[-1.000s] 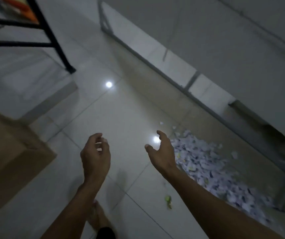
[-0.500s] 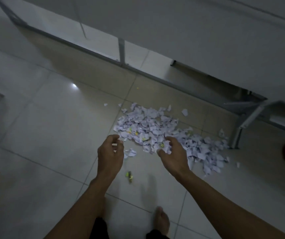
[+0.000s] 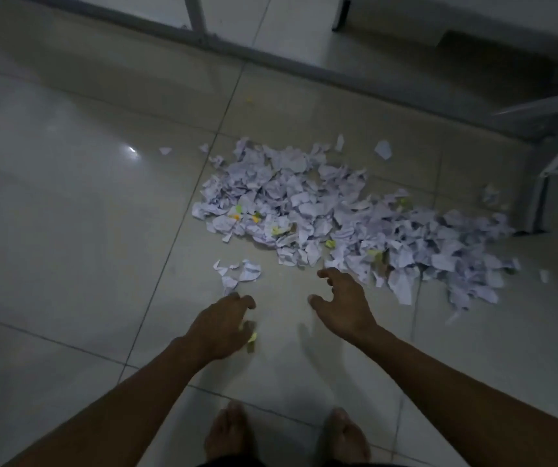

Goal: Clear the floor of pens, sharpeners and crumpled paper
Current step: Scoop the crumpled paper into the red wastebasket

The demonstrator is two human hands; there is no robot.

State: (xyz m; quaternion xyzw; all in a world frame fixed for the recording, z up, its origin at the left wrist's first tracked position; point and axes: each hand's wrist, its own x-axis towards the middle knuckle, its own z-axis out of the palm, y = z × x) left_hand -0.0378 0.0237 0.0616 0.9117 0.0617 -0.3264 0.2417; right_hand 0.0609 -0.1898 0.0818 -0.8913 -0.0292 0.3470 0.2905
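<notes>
A wide heap of crumpled white paper scraps (image 3: 338, 214) lies on the tiled floor, with small yellow-green bits mixed in. A few loose scraps (image 3: 240, 273) sit apart at the heap's near left. A small yellow-green object (image 3: 251, 338) lies on the tile, partly hidden by my left hand (image 3: 220, 323), which hovers over it with loosely curled fingers and holds nothing. My right hand (image 3: 341, 303) is spread with relaxed fingers just short of the heap's near edge, empty.
Grey metal frame bars (image 3: 271, 59) run along the floor behind the heap. A white furniture leg (image 3: 537, 197) stands at the right end of the heap. My bare feet (image 3: 230, 433) stand at the bottom edge.
The view has swung from a cardboard box and black rack over to the paper heap and tilted down. Both hands have lowered toward the floor; the left now covers the yellow-green object.
</notes>
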